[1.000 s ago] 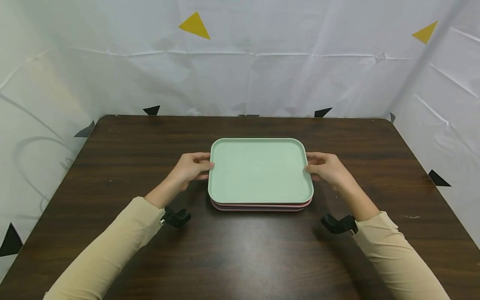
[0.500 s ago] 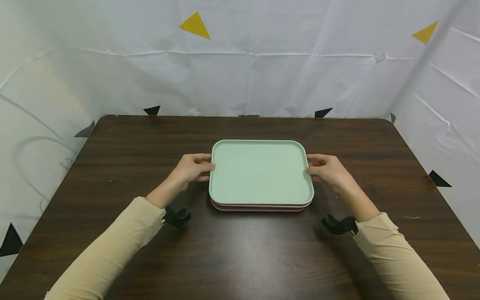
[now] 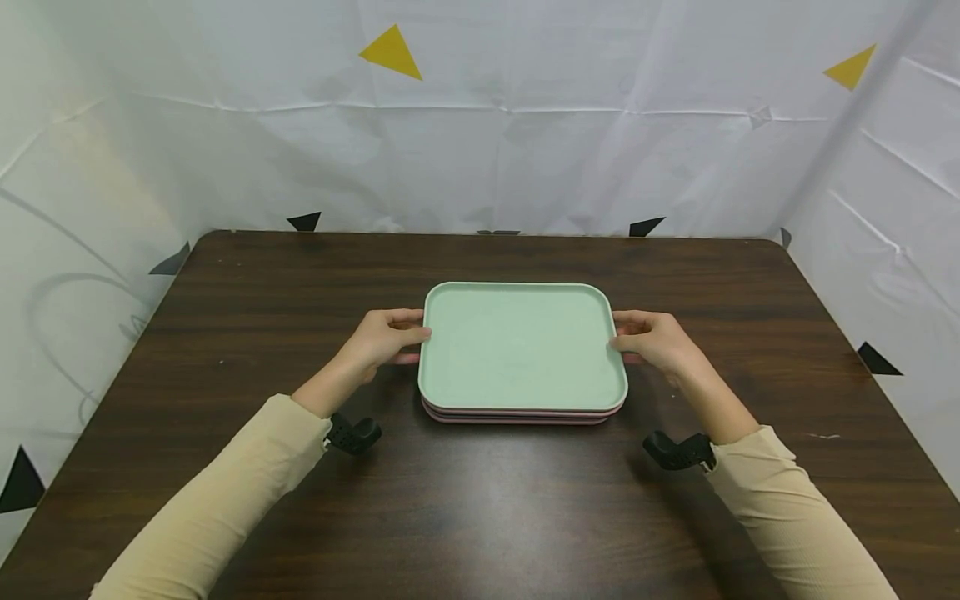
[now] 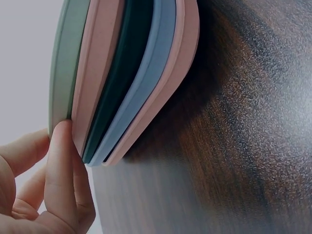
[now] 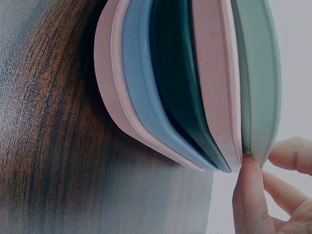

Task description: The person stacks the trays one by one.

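A pale green rectangular tray [image 3: 523,346] lies on top of a stack of several trays at the middle of the table. In the left wrist view a pink tray [image 4: 100,58], a dark green tray [image 4: 129,53], a blue tray [image 4: 158,58] and another pink tray [image 4: 183,48] show below it. My left hand [image 3: 381,337] pinches the green tray's left short side, thumb at the upper rim and a fingertip at its lower edge. Opposite, my right hand [image 3: 651,336] pinches the right side in the same way. Part of the fingers is hidden by the tray.
A dark wood-grain table [image 3: 487,517] carries the stack, with its far edge close to a white sheet wall [image 3: 480,167]. Black wrist cameras [image 3: 678,450] sit on both wrists, below the hands. Yellow and black triangles mark the sheets.
The green tray has come slightly down and toward me, and its near edge now sits closer over the pink tray. Both hands moved with it, keeping their hold.
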Tool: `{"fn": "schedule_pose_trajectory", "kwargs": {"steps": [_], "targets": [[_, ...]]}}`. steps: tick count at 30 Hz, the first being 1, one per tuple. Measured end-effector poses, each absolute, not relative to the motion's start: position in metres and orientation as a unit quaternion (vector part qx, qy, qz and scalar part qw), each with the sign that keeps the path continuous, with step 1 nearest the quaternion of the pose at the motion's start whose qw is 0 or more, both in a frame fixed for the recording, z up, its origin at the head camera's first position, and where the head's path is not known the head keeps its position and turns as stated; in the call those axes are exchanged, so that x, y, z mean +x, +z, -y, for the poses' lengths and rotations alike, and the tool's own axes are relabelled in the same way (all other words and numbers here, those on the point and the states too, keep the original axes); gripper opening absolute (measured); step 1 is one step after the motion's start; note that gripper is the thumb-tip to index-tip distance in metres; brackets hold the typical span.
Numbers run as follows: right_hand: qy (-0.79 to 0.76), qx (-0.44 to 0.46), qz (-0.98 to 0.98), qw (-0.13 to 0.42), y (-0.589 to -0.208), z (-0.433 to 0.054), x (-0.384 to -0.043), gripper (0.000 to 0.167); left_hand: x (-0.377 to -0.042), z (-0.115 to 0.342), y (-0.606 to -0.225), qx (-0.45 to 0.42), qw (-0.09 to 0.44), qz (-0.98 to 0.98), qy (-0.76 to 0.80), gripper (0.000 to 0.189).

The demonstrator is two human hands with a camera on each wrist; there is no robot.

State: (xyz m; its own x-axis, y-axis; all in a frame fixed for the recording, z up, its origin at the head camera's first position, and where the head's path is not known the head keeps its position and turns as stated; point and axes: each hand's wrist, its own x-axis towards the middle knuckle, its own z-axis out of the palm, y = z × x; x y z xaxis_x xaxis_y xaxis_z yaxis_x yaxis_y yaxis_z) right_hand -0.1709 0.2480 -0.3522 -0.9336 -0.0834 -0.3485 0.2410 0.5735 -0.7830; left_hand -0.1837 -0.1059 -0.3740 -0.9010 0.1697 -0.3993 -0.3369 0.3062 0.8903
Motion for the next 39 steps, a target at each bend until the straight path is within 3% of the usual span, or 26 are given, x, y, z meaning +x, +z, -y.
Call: {"fn": "schedule_pose_trajectory", "kwargs": {"steps": [39], "targets": [[-0.453, 0.031, -0.873, 0.179, -0.3522, -0.2516, -0.1723, 0.056, -0.1841, 0.1074, -0.3748, -0.051, 0.224, -0.775, 0.589, 0.051]]}}
